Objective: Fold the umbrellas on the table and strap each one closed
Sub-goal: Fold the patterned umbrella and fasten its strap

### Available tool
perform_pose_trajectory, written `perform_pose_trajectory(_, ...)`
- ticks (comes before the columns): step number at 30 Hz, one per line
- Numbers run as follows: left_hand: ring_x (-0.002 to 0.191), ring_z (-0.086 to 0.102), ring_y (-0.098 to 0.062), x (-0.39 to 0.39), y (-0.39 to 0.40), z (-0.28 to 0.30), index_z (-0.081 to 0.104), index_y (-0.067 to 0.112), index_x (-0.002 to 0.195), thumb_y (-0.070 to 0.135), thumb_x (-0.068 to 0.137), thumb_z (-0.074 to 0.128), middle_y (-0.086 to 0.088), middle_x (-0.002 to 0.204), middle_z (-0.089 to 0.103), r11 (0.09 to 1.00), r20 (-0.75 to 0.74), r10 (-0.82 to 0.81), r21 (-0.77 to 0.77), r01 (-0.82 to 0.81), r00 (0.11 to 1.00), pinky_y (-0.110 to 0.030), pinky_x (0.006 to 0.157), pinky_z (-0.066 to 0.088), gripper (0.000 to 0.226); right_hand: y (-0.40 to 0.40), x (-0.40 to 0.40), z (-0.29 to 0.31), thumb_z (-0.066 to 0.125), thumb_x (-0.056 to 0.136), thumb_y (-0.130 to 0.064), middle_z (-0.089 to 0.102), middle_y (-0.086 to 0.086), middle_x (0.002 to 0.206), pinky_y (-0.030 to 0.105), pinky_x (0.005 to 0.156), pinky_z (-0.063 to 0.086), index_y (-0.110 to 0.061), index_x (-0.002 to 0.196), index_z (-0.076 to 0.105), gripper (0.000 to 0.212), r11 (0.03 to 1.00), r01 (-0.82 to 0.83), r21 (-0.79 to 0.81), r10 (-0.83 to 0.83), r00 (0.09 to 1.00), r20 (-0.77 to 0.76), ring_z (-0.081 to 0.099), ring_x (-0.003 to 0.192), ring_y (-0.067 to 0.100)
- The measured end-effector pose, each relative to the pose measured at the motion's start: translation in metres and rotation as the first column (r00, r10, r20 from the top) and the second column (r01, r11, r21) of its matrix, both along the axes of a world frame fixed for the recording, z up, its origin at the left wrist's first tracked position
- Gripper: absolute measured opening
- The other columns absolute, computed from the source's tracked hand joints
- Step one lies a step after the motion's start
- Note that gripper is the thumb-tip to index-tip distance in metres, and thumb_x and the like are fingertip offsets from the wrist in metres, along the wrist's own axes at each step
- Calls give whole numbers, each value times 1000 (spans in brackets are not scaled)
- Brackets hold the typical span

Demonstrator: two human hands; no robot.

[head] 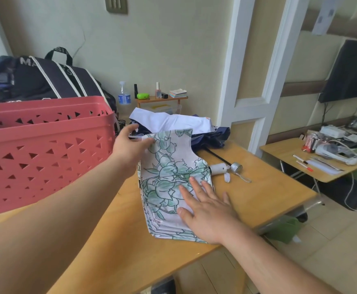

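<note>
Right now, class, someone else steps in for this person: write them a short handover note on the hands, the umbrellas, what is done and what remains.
Left hand pinches the far edge of the floral umbrella.
Right hand presses flat on its near pleats.
The floral canopy lies flattened on the table, its white handle pointing right, not rolled or strapped.
A white umbrella and a navy umbrella lie loose behind it.
Left: roll and strap the floral one, then the others.

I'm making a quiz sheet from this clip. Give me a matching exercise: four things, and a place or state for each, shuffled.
1. floral umbrella
2. pink basket
3. blue-labelled bottle
4. right hand

A. at the wall, behind the basket
B. flat on the fabric, fingers straight
C. on the table's left side
D. pleated, under both hands

Pairs: 1-D, 2-C, 3-A, 4-B
</note>
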State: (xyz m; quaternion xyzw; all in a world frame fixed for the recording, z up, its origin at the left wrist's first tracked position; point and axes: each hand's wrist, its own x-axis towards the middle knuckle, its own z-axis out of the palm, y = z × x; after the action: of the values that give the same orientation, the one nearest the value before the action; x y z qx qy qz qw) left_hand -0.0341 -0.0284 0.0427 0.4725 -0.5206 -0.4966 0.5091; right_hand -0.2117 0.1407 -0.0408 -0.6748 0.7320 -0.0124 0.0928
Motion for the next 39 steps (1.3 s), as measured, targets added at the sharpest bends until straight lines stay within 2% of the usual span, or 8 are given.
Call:
perform_pose_trajectory(3, 92, 78, -33, -3, -2, 19, 65, 20, 126, 5, 82, 86, -17, 115, 72, 999, -211, 42, 42, -34, 977, -51, 84, 64, 51, 1, -1, 2, 13, 102, -70, -37, -23, 161, 62, 122, -11, -57, 155, -17, 63, 1000, -6, 16, 6, 1000, 9, -28, 154, 12)
perform_pose_trajectory(10, 84, 74, -24, -5, -4, 14, 73, 18, 111, 6, 94, 73, -9, 105, 78, 980, -350, 91, 197, -22, 932, -43, 87, 63, 20, 2, -1, 3, 14, 101, -70, -36, -24, 162, 62, 121, -13, -65, 152, -13, 58, 1000, -15, 23, 14, 1000, 27, -29, 154, 12)
perform_pose_trajectory(13, 67, 64, -19, -5, -13, 22, 73, 20, 102, 2, 93, 71, -9, 98, 74, 983, -325, 123, 168, -70, 938, -29, 65, 54, 20, 2, -1, 3, 15, 101, -70, -35, -24, 163, 61, 121, -12, -67, 151, -12, 57, 1000, -16, 17, 15, 999, 33, -28, 154, 12)
perform_pose_trajectory(20, 91, 70, -26, -7, -18, 7, 73, 29, 104, 33, 78, 87, -19, 113, 75, 996, -33, -61, 64, 63, 998, -58, 95, 57, 30, 4, 0, 4, 15, 101, -69, -34, -23, 163, 61, 122, -13, -66, 152, -12, 57, 1000, -11, 10, 10, 999, 34, -28, 155, 12)
perform_pose_trajectory(23, 91, 77, -26, 0, -21, 9, 74, 28, 109, 18, 77, 93, -11, 107, 74, 999, 104, -29, -43, 33, 994, -41, 87, 64, 39, 3, 1, 3, 14, 101, -68, -35, -23, 163, 62, 122, -13, -65, 152, -14, 58, 1000, -12, 12, 12, 1000, 23, -28, 155, 13)
perform_pose_trajectory(26, 77, 77, -20, -3, -22, 19, 77, 10, 110, 10, 82, 88, -13, 100, 77, 999, -18, -30, -18, 30, 999, -29, 69, 64, 30, 3, 0, 3, 14, 101, -69, -36, -23, 162, 61, 121, -14, -66, 151, -15, 58, 1000, -16, 20, 15, 1000, 23, -29, 154, 13)
perform_pose_trajectory(30, 94, 77, -34, -12, -14, 9, 76, 5, 111, 8, 91, 78, -20, 104, 77, 984, -64, -142, 103, 148, 988, -48, 88, 63, 21, 3, 0, 4, 13, 101, -69, -36, -23, 162, 61, 121, -14, -66, 151, -15, 57, 1000, -18, 24, 18, 1000, 22, -28, 154, 13)
perform_pose_trajectory(39, 91, 78, -32, -11, -24, 13, 81, 17, 92, 30, 84, 86, -10, 93, 80, 999, -28, -33, -31, 32, 999, -52, 86, 63, 17, 4, -1, 5, 13, 101, -69, -36, -23, 162, 61, 121, -15, -67, 150, -16, 57, 1000, -22, 20, 21, 1000, 22, -29, 154, 13)
